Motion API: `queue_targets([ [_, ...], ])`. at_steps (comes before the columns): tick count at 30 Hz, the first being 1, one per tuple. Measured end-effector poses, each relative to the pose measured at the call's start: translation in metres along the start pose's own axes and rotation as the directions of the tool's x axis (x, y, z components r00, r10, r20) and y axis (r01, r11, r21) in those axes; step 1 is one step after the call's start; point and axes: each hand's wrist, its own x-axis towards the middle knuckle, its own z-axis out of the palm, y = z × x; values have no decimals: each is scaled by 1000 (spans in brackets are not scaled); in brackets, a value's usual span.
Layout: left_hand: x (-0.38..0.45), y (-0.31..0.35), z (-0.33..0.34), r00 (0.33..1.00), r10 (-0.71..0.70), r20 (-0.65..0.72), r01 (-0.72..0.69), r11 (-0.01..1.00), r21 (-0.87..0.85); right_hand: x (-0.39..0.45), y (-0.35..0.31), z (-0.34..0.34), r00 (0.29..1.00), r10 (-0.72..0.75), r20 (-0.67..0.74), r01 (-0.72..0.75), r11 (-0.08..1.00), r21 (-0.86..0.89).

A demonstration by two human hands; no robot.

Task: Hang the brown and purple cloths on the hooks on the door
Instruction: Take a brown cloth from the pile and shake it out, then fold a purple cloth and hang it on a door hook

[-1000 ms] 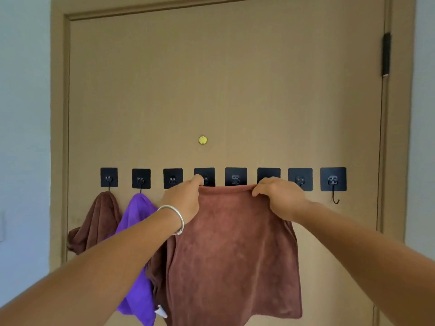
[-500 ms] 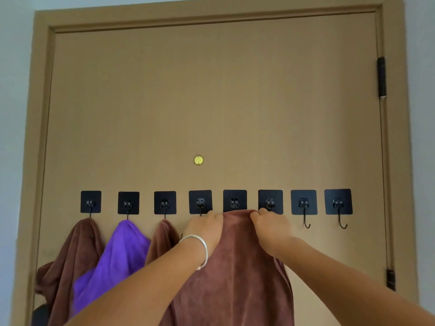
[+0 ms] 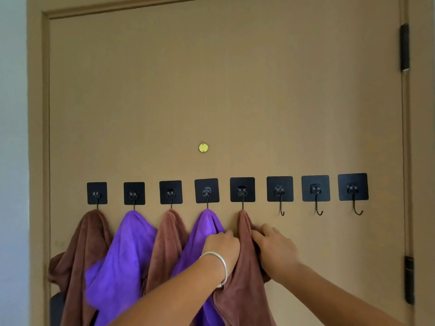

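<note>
I see eight black hooks in a row across the middle of the door [image 3: 235, 90], and the five on the left each carry a cloth, brown and purple by turns. The fifth cloth, a brown cloth [image 3: 242, 290], hangs from the fifth hook [image 3: 242, 203] just right of centre, bunched to a peak at the hook and falling out of the bottom of the frame.

My left hand [image 3: 222, 248], with a bangle [image 3: 217, 267] at the wrist, is closed on the cloth's left edge, low centre of the frame, touching the purple cloth [image 3: 207, 231] beside it. My right hand [image 3: 275, 250] lies against the cloth's right edge with fingers curled in; I think it is pinching the fabric, though the fingertips are hidden behind the fold, so I cannot tell for certain.

I judge this to be the settling step: the cloth is on the hook and needs checking before I let go. To do it well I would pull gently downward with both hands so the fabric seats deep in the hook's curve, keep the two sides roughly even so the weight does not slide it off, then loosen one hand at a time. I would avoid dragging the purple cloth with my left knuckles. Three hooks [image 3: 316, 208] at right remain bare.
</note>
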Motion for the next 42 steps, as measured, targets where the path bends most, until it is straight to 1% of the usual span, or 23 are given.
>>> queue_targets([
  [3, -3, 0, -1, 998, 24, -59, -23, 1000, 19, 1, 3, -1, 1000, -26, -13, 25, 996, -85],
  [6, -10, -6, -4, 997, 25, -68, -27, 1000, -15, 2, 1, 1, 999, -22, 44, 25, 997, -70],
  [8, -17, -10, -12, 998, 63, -2, -63, 998, -11, 2, 1, 4, 998, -38, 53, 41, 997, -65],
  [11, -25, -15, -28, 979, 146, 141, -160, 983, 90, -2, 7, 8, 997, -65, 50, 66, 998, -23],
  [13, -26, -17, -41, 977, 127, 172, -151, 979, 134, -6, 14, 6, 996, -77, 44, 77, 997, 16],
  [14, -24, -18, -49, 985, 94, 146, -116, 982, 151, -9, 18, 4, 996, -80, 32, 79, 996, 31],
  [15, -24, -19, -57, 994, 54, 90, -68, 983, 168, -13, 23, 1, 997, -82, 14, 81, 996, 39],
  [16, -23, -20, -66, 1000, 18, 6, -19, 986, 165, -16, 28, -3, 997, -83, -7, 83, 996, 39],
  [17, -21, -20, -73, 995, -6, -95, 18, 992, 125, -20, 33, -7, 996, -84, -33, 85, 996, 32],
  [18, -19, -19, -79, 980, -10, -197, 22, 998, 61, -24, 38, -11, 995, -82, -56, 83, 996, 20],
  [20, -14, -16, -83, 930, 45, -366, -60, 998, -28, -33, 48, -19, 995, -69, -77, 67, 997, -25],
  [21, -10, -12, -84, 898, 103, -429, -126, 992, -25, -37, 53, -23, 995, -56, -80, 52, 997, -52],
  [24, 3, 5, -86, 799, 283, -530, -315, 949, 31, -53, 72, -40, 995, 26, -91, -37, 992, -122],
  [26, 13, 21, -88, 760, 357, -543, -407, 913, 30, -66, 86, -51, 989, 107, -99, -124, 975, -186],
  [29, 22, 47, -90, 732, 436, -524, -522, 853, -20, -88, 104, -68, 963, 248, -104, -268, 922, -279],
  [33, 22, 80, -93, 707, 499, -501, -629, 767, -124, -124, 112, -94, 886, 438, -152, -461, 805, -372],
  [36, 18, 99, -95, 669, 555, -494, -700, 694, -168, -155, 103, -112, 838, 512, -190, -540, 724, -430],
  [38, 15, 111, -98, 636, 593, -494, -745, 638, -194, -178, 91, -125, 794, 568, -219, -598, 661, -454],
  [42, -4, 142, -109, 553, 646, -526, -830, 484, -277, -232, 61, -154, 705, 659, -262, -677, 516, -525],
])
